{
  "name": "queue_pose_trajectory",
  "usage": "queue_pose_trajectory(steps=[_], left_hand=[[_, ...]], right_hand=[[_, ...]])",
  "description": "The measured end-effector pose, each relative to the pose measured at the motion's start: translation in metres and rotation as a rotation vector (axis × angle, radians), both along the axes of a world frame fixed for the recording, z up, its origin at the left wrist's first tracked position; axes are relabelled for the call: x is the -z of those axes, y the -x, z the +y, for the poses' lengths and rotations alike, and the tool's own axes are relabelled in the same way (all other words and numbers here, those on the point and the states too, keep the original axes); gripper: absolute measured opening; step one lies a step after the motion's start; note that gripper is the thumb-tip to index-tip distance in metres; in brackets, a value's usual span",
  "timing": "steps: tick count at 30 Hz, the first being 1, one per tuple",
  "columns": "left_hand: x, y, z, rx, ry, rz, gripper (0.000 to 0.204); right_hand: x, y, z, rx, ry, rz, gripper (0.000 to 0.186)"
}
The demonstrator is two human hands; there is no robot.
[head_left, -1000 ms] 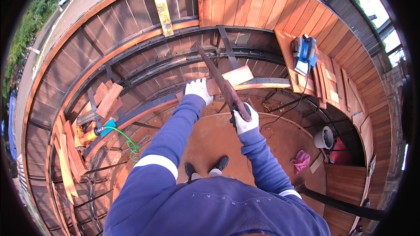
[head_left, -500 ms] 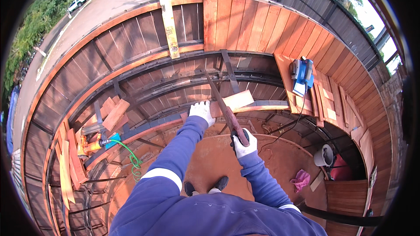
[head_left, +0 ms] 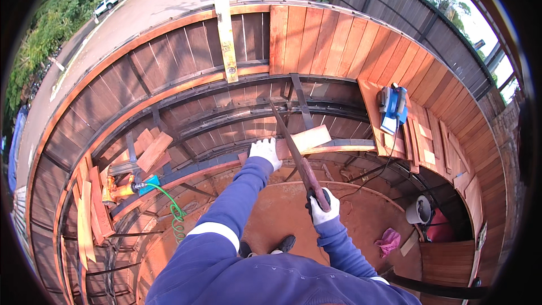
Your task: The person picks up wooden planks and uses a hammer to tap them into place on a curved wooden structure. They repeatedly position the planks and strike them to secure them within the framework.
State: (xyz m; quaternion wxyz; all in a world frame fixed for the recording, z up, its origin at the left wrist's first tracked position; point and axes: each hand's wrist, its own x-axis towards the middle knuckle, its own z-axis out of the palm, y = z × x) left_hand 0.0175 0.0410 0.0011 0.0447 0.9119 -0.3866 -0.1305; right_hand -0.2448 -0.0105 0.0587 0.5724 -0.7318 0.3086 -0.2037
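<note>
My left hand (head_left: 264, 153), in a white glove, presses on the left end of a short wooden board (head_left: 311, 138) lying across the curved ledge. Its fingers reach over the board's far side. In my right hand (head_left: 325, 209), gloved in white and dark, is the near end of a long brown tool (head_left: 309, 176) that looks like a handsaw. It tapers to a thin tip pointing away from me. From above it crosses over the board, just right of my left hand; I cannot tell whether it touches the wood.
A blue power sander (head_left: 393, 108) sits on planks at the right, its cord hanging down. At left, a yellow drill (head_left: 117, 190) with a green coiled hose (head_left: 176, 212) lies among loose boards (head_left: 154, 152). A yellow spirit level (head_left: 224, 34) stands on the far wall. A bucket (head_left: 418, 210) stands lower right.
The whole view has shifted slightly. My right hand and the brown tool's near end have drawn back a little toward me. My left hand stays on the board.
</note>
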Motion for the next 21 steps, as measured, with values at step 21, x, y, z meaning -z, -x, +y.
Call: queue_pose_trajectory(steps=[21], left_hand=[[0.008,0.000,-0.004,0.036,0.033,-0.002,0.071]], right_hand=[[0.015,0.045,0.007,0.014,0.088,0.064,0.008]])
